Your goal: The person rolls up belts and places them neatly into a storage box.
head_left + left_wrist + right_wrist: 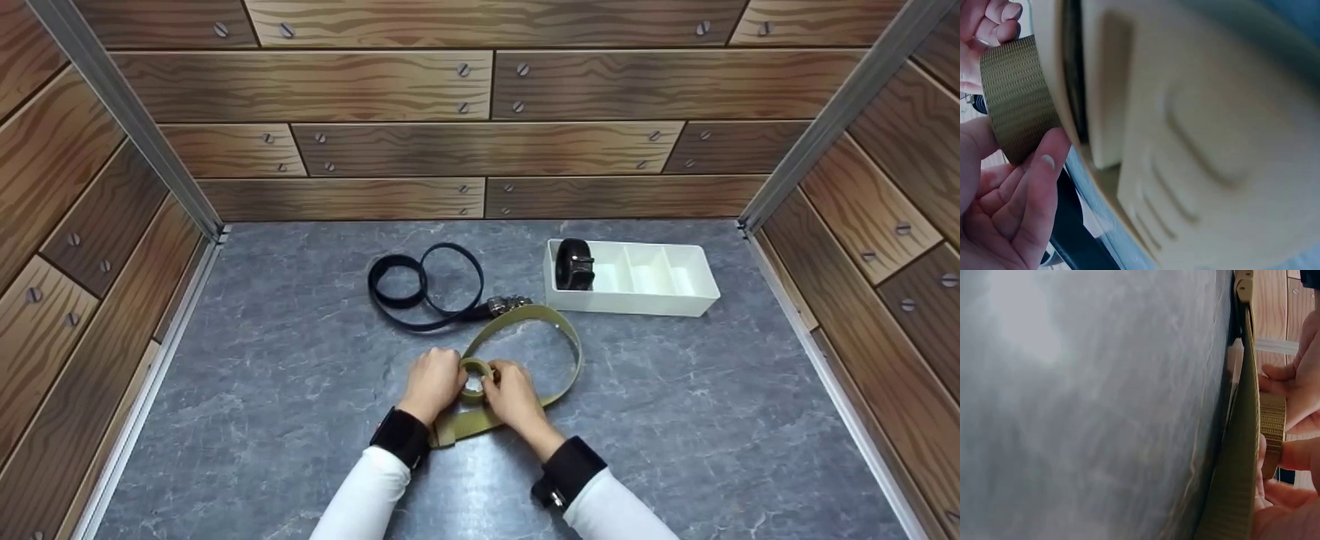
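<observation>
An olive webbing belt is partly wound into a small coil (472, 396), and the rest sweeps round in a wide loop (574, 345) on the grey tabletop. My left hand (433, 379) grips the coil from the left. On its other side, my right hand (514, 394) pinches the coil between thumb and fingers. Both hands' fingertips press the ribbed coil (1016, 95) in the left wrist view. Its tan buckle (1202, 124) looms large there, close to the camera. From the right wrist, a belt strip (1235, 467) runs past the coil towards the buckle (1244, 287).
Behind my left hand lies a loosely looped black belt (427, 326) with a metallic end (508, 304) touching or near the olive loop. A white divided box (634, 301) stands back right, with a rolled dark belt (574, 266) in its left compartment. Wood-patterned walls (480, 150) enclose the surface.
</observation>
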A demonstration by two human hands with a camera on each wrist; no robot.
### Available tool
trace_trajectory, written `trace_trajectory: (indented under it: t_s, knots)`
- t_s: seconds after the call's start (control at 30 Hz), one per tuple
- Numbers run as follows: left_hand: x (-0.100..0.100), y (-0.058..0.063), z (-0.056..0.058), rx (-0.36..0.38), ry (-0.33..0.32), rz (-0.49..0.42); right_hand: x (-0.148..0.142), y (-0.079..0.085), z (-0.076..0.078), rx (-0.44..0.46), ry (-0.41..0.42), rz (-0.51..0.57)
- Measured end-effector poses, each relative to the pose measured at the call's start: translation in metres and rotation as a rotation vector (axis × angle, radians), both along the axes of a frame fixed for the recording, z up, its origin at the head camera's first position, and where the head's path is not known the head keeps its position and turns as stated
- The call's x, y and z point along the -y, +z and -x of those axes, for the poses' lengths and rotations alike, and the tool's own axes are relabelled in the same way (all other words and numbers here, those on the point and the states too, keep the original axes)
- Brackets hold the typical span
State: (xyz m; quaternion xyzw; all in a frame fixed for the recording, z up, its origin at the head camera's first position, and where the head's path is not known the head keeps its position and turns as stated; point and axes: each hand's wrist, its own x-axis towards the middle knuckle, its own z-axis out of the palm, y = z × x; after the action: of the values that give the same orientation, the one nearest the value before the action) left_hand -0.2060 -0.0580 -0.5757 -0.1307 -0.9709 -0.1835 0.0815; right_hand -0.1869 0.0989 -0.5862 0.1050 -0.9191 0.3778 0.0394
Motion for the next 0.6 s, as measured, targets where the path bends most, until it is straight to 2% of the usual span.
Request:
trace_trajectory:
  t_s: [0.1, 0.23, 0.43, 0.6]
  knots:
    - [0.0007, 0.0003, 0.0, 0.003, -0.008, -0.001, -0.0029, 0.0, 0.0039, -0.009, 0.035, -0.03]
    - [0.0008, 0.0007, 0.0016, 0.014, 0.021, -0.01, -0.0049, 0.0006, 0.0088, 0.0, 0.069, -0.023]
    - [-0.0019, 0.0001, 0.0019, 0.044, 0.057, -0.025, -0.0018, 0.0027, 0.0046, 0.051, 0.0, 0.007]
    - [-0.0006, -0.0025, 0.0002, 0.013, 0.037, -0.009, -0.0015, 0.0013, 0.0061, -0.005, 0.021, 0.002]
